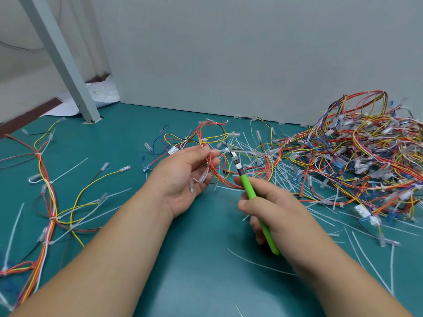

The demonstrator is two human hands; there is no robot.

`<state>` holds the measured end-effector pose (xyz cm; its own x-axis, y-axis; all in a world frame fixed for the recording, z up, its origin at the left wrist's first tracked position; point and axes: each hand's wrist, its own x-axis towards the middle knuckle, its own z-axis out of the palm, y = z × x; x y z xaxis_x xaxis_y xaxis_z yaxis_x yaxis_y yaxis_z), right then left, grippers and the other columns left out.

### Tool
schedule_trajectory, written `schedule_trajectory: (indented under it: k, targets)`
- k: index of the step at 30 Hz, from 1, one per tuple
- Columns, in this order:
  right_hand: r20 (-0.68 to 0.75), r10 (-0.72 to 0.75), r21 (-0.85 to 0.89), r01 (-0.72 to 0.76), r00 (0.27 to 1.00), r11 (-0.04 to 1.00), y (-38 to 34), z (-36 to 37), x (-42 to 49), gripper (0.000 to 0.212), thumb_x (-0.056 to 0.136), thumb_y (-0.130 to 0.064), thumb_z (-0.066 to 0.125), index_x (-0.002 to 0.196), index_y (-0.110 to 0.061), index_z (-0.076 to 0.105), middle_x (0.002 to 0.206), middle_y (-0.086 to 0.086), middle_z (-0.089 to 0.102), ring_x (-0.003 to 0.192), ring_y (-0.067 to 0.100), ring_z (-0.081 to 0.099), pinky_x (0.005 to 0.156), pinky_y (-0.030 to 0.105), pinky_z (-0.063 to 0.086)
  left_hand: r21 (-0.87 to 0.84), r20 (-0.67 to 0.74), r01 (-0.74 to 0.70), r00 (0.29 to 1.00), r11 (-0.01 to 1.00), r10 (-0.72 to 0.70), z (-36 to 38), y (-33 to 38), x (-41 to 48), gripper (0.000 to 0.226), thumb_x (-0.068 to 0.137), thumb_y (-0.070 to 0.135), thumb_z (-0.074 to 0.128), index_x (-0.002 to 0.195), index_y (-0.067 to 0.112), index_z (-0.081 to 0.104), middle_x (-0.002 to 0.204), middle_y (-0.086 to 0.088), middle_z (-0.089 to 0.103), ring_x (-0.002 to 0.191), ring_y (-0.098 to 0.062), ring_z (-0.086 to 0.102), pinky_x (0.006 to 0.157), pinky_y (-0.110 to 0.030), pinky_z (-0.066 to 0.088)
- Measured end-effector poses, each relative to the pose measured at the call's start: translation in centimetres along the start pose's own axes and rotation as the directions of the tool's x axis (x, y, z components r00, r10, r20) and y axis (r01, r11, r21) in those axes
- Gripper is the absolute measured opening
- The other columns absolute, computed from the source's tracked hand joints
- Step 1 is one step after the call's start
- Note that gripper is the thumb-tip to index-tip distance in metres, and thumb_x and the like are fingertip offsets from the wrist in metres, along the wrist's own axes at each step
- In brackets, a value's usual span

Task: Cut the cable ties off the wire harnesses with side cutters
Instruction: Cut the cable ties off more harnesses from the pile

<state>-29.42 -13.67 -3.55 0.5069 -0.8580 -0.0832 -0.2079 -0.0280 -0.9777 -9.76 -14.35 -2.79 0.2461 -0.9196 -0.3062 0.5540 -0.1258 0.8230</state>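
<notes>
My left hand (185, 177) holds a wire harness (212, 152) of red, orange and yellow wires a little above the green table, pinching it near a white cable tie (225, 150). My right hand (272, 209) grips the green-handled side cutters (249, 188). The cutters' metal jaws point up and left and sit at that cable tie, just right of my left fingertips. A clear connector hangs from the harness below my left palm.
A large heap of tied harnesses (357, 152) fills the right side of the table. Another harness (49, 202) lies along the left. Cut white tie strips (263, 170) litter the middle and right. A grey post (66, 65) and wall stand behind.
</notes>
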Motion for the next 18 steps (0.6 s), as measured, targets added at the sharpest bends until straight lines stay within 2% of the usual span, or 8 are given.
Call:
schedule_trajectory:
  k: [2,4,6,9,12,15,18]
  targets:
    - [0.011,0.028,0.028,-0.028,1.000,0.999,-0.1,0.0,-0.1,0.058,0.058,-0.057,0.067,0.109,-0.028,0.068,0.070,-0.002,0.048,0.058,0.016,0.045,0.055,0.033,0.038,-0.045,0.005,0.014,1.000,0.999,-0.014,0.0,-0.1,0.0,0.001,0.093,0.017,0.069,0.094,0.016,0.068,0.081,0.001,0.074,0.066,-0.007,0.070,0.054,-0.017,0.052]
    - [0.036,0.062,0.079,-0.065,0.997,0.995,-0.4,0.0,-0.3,0.057,0.057,-0.058,0.069,0.108,-0.033,0.070,0.068,-0.004,0.049,0.055,0.015,0.048,0.050,0.027,0.038,-0.062,-0.004,0.015,1.000,0.998,-0.015,0.1,-0.1,0.0,0.008,0.091,0.014,0.071,0.098,0.016,0.068,0.074,0.001,0.071,0.063,-0.008,0.068,0.053,-0.018,0.053]
    - [0.081,0.111,0.176,-0.124,0.991,0.977,-0.7,0.2,-0.3,0.052,0.056,-0.057,0.072,0.105,-0.039,0.071,0.075,-0.004,0.051,0.057,0.014,0.048,0.050,0.027,0.037,-0.053,-0.013,0.000,1.000,0.999,-0.001,0.2,-0.2,0.0,0.012,0.090,0.012,0.070,0.102,0.015,0.068,0.073,0.002,0.071,0.064,-0.008,0.069,0.053,-0.018,0.053]
    - [0.199,0.177,0.375,-0.241,0.964,0.895,-1.0,0.1,-0.6,0.064,0.059,-0.050,0.077,0.115,-0.023,0.063,0.083,0.001,0.051,0.055,0.016,0.045,0.050,0.026,0.035,-0.058,-0.016,-0.039,0.999,0.998,0.038,0.3,-0.4,0.1,0.014,0.090,0.008,0.069,0.103,0.013,0.069,0.076,0.001,0.073,0.066,-0.009,0.071,0.055,-0.018,0.054]
    - [0.294,0.173,0.518,-0.308,0.940,0.798,-1.4,-0.4,-0.9,0.066,0.067,-0.051,0.077,0.122,-0.017,0.066,0.086,0.004,0.056,0.059,0.022,0.051,0.052,0.030,0.044,-0.063,-0.016,-0.076,0.997,0.995,0.075,0.4,-0.4,0.1,0.016,0.089,0.007,0.070,0.103,0.013,0.067,0.079,0.001,0.075,0.068,-0.009,0.072,0.055,-0.018,0.054]
    - [0.307,0.164,0.570,-0.319,0.938,0.757,-1.7,-0.4,-0.8,0.059,0.077,-0.052,0.072,0.122,-0.015,0.070,0.088,0.009,0.058,0.061,0.027,0.056,0.055,0.035,0.052,-0.032,0.006,-0.091,0.996,0.995,0.091,0.5,-0.6,0.1,0.015,0.089,0.007,0.070,0.103,0.012,0.068,0.081,-0.001,0.076,0.068,-0.009,0.071,0.057,-0.019,0.053]
    - [0.257,0.178,0.546,-0.295,0.950,0.784,-1.6,-0.3,-0.8,0.057,0.072,-0.055,0.074,0.116,-0.017,0.074,0.090,0.012,0.061,0.062,0.028,0.059,0.057,0.036,0.054,0.028,0.010,-0.096,0.995,0.995,0.096,0.6,-1.0,-0.1,0.018,0.090,0.007,0.070,0.108,0.009,0.068,0.085,-0.004,0.076,0.071,-0.012,0.071,0.059,-0.020,0.051]
